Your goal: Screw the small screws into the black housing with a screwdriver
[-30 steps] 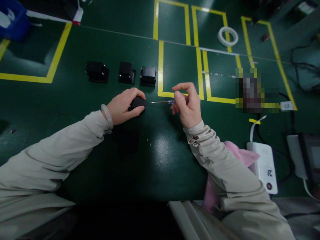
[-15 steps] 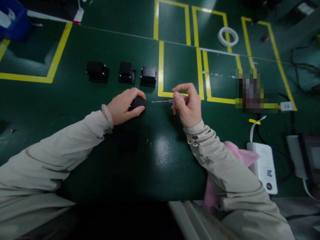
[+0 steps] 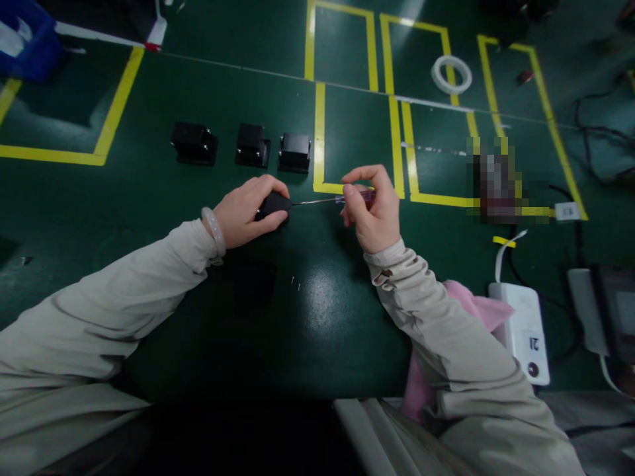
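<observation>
My left hand is wrapped round a small black block, holding it down on the green table. In my right hand is a screwdriver with a clear purplish handle, lying almost level. Its thin shaft points left, and the tip meets the right end of the block. Two small screws lie below the block, and a dark flat piece, hard to make out, is to their left. Behind my left hand stand three similar black blocks on flat bases, with shiny screw heads.
Yellow tape rectangles mark the table, and a white tape roll lies at the back right. By my right forearm are a pink cloth and a white power strip. A blue bin stands at the far left.
The screwdriver handle looks turned a little in my right fingers. Both hands and the block have stayed in place.
</observation>
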{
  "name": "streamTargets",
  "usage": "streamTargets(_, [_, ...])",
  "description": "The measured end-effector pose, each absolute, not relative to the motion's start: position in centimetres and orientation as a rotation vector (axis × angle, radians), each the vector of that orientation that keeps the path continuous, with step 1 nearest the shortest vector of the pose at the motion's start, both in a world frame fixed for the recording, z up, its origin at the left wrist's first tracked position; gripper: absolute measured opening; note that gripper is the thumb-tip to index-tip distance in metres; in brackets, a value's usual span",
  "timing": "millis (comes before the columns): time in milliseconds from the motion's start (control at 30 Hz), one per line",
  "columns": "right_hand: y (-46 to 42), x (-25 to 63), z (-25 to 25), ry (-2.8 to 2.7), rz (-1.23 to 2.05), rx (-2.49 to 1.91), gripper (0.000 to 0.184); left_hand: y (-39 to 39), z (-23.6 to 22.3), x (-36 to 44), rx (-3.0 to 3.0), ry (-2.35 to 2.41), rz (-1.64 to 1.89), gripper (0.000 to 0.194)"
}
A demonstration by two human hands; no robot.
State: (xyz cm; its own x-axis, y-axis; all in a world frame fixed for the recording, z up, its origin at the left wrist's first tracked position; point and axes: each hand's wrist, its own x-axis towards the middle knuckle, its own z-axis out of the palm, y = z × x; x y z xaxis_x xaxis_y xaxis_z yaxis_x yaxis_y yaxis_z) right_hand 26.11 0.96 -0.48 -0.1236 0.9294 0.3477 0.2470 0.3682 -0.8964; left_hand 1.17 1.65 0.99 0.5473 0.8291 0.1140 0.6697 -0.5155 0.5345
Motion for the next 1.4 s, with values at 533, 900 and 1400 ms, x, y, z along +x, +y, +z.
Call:
streamTargets(533, [1.02,26.19,-0.36,-1.626,0.844,-1.068,0.042,1.66,0.94,1.09,2.348,1.226,0.472,0.041])
streamTargets(900, [1.01,26.21,-0.35,-1.598,0.863,-1.063,0.042,1.63,1.03,1.24,2.341,1.242,0.477,0.039])
streamTargets(1400, [0.99,26.20,-0.45,-1.575,0.866,-1.046,0.042,1.67,0.69,1.05,2.348,1.226,0.507,0.039])
